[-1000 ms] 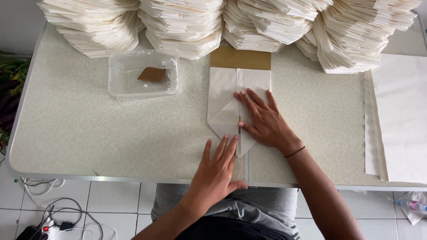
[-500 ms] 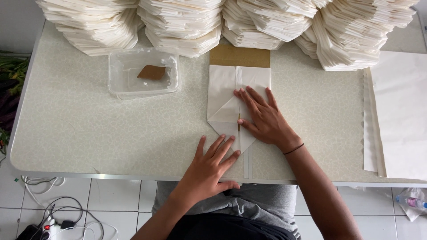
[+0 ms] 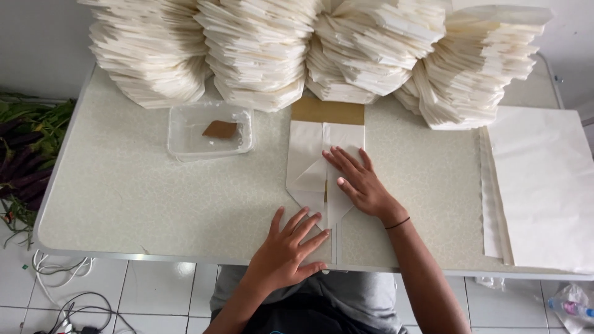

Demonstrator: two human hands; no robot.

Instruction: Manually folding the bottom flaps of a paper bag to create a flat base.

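Right now both my hands are flat on the counter (image 3: 154,204), palms down, fingers spread, gripping nothing. My right hand (image 3: 359,182) presses on the folded white paper piece (image 3: 306,164) lying at the middle of the counter, fingers over its right flap beside the centre seam. My left hand (image 3: 288,250) sits lower, near the counter's front edge, fingertips touching the narrow lower strip of the same paper. A thin dark band is on my right wrist.

Paper piece: long, white, flaps folded inward to a point at mid-length; a brown rectangular panel (image 3: 328,111) shows at its far end, touching the stacks.

Back of counter: a row of tall stacks of folded white paper (image 3: 260,49) running the full width, leaning a bit.

Left of the paper piece, apart from it: clear shallow plastic tray (image 3: 210,131) with a small brown scrap (image 3: 220,129) inside.

Right side: pile of flat white sheets (image 3: 544,185), edges roughly aligned, well apart from my hands.

Off the counter: green and purple leafy plants (image 3: 28,154) at left, white cables (image 3: 62,284) on the tiled floor below left, a plastic bag (image 3: 572,303) at lower right.
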